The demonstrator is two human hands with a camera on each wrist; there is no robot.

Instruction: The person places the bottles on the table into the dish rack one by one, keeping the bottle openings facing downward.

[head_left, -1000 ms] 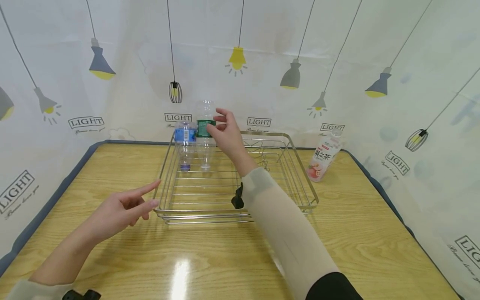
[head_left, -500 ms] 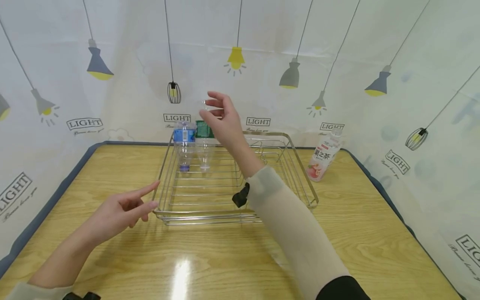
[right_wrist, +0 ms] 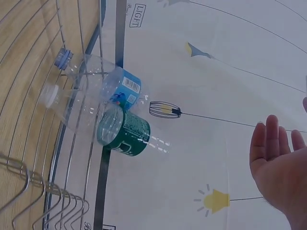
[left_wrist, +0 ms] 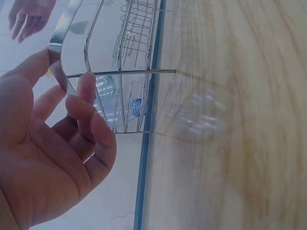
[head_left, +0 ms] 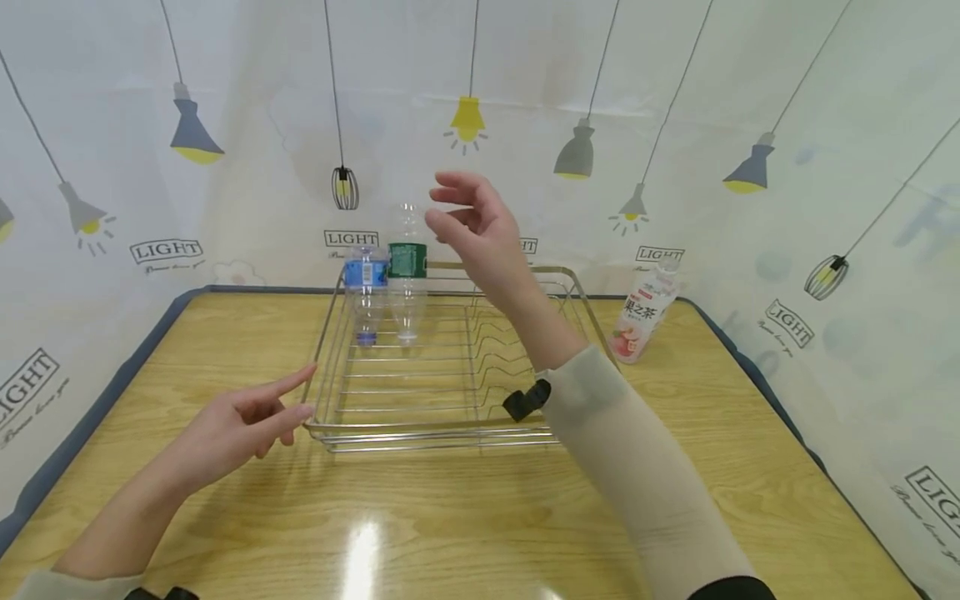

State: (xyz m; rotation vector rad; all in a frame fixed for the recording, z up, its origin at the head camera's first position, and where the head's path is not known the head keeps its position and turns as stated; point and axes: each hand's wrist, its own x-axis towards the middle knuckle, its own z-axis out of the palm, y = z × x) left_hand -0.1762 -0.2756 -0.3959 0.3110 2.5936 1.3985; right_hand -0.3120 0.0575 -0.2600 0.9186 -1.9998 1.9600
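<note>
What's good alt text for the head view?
A green-labelled clear plastic bottle and a blue-labelled one stand upside down in a silver wire rack. The right hand hovers beside them, the left hand touches the rack; a pink-and-white plastic bottle stands at right.

Got blue-labelled bottle point(head_left: 366, 273) at back-left corner of silver rack point(head_left: 420, 427), green-labelled, white-capped bottle point(head_left: 407, 261) beside it, pink-and-white bottle point(head_left: 643, 315) near back-right corner of yellow woodgrain tabletop point(head_left: 450, 517).

Cloth point(head_left: 525, 50) behind the rack point(head_left: 435, 427): was printed "LIGHT" in boxes, repeatedly, with script beneath. Bottle point(head_left: 643, 312) right of the rack: label read "果之茶".
</note>
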